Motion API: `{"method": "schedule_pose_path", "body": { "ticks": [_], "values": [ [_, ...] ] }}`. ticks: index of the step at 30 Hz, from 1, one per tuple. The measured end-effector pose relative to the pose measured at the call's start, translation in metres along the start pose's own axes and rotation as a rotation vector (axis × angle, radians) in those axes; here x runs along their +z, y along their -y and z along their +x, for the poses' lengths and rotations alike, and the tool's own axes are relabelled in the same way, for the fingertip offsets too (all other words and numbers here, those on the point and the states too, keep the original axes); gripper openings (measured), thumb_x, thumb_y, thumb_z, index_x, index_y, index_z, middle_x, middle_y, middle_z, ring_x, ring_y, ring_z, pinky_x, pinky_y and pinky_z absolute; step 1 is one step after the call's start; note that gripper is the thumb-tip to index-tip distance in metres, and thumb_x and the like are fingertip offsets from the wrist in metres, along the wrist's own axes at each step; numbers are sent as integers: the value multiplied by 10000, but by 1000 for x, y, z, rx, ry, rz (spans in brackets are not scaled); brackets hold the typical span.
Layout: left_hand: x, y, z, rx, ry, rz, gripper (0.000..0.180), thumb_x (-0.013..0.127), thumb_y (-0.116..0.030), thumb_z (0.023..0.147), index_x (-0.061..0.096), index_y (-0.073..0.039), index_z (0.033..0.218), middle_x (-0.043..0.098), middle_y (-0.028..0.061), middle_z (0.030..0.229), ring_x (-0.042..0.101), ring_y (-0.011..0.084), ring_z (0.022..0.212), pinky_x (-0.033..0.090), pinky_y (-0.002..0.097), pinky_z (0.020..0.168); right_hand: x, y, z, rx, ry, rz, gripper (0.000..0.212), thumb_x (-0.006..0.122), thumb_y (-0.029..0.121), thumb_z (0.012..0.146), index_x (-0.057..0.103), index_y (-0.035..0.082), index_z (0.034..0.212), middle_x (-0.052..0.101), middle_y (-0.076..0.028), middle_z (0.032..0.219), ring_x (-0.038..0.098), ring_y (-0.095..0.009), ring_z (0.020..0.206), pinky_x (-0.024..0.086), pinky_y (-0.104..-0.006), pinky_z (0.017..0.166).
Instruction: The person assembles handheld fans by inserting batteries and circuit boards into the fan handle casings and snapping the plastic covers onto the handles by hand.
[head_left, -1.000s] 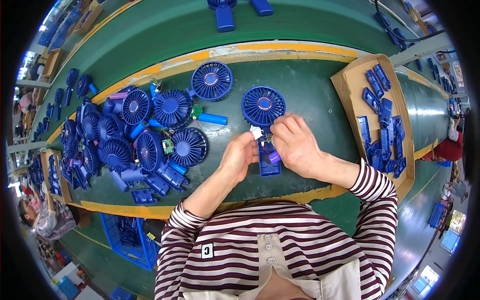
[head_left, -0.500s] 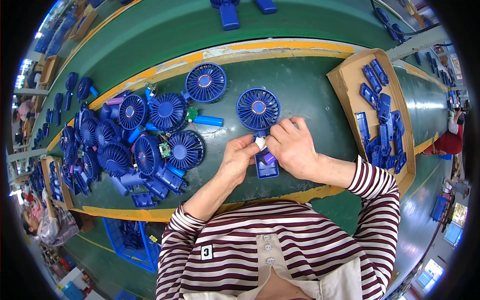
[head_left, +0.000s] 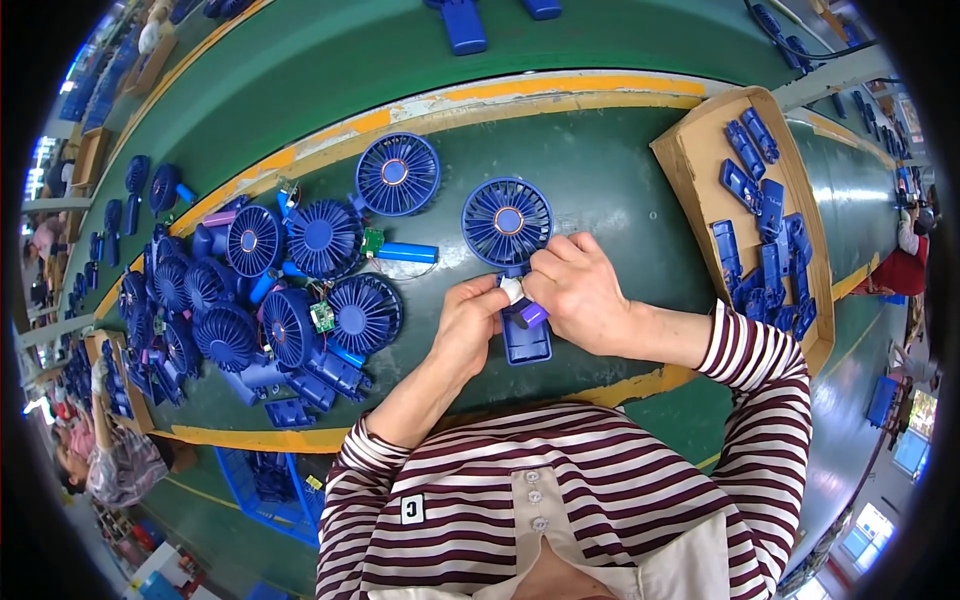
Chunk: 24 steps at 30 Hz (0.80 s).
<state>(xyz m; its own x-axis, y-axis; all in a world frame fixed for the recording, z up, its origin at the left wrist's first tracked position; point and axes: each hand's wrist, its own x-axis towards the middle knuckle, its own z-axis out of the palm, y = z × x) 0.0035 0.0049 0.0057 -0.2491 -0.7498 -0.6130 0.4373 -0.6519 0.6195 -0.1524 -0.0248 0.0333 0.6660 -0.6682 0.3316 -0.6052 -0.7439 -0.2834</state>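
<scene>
A blue handheld fan [head_left: 507,222] lies on the green bench in front of me, its round head away from me and its opened handle [head_left: 528,345] toward me. Across the handle, at a slant, sits a purple battery cell [head_left: 531,315]. My left hand [head_left: 467,325] is closed on the fan just below the head, a small white piece [head_left: 512,289] showing at its thumb tip. From the other side my right hand [head_left: 578,295] bends over the same spot with fingers pinched together. What those fingers pinch is hidden beneath them.
To the left lies a heap of blue fans [head_left: 225,335], some with blue cells and green circuit boards [head_left: 373,241]. At right stands a cardboard box [head_left: 690,150] holding blue handle covers [head_left: 770,215]. A blue crate [head_left: 240,490] is below the bench edge; a co-worker [head_left: 125,460] is at far left.
Both hands stay at the fan's neck, with small finger shifts. The fan and the heap appear slightly farther left as the view shifts.
</scene>
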Motion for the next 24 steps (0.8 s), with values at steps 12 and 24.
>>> {"method": "schedule_pose_path", "body": {
  "ticks": [12,24],
  "values": [
    [-11,-7,5,-56,173,120,160,561,-100,827,586,-31,969,611,26,879,587,86,768,492,242,675,-3,0,-7,39,-16,31,110,603,86,539,511,88,599,457,-32,658,465,-200,693,346,-333,629],
    [3,5,11,146,-74,164,125,527,-5,795,605,16,892,574,-11,693,458,23,563,328,181,490,-7,5,-9,372,108,247,164,624,70,662,545,34,800,558,-129,675,582,-310,617,451,-406,565]
  ]
}}
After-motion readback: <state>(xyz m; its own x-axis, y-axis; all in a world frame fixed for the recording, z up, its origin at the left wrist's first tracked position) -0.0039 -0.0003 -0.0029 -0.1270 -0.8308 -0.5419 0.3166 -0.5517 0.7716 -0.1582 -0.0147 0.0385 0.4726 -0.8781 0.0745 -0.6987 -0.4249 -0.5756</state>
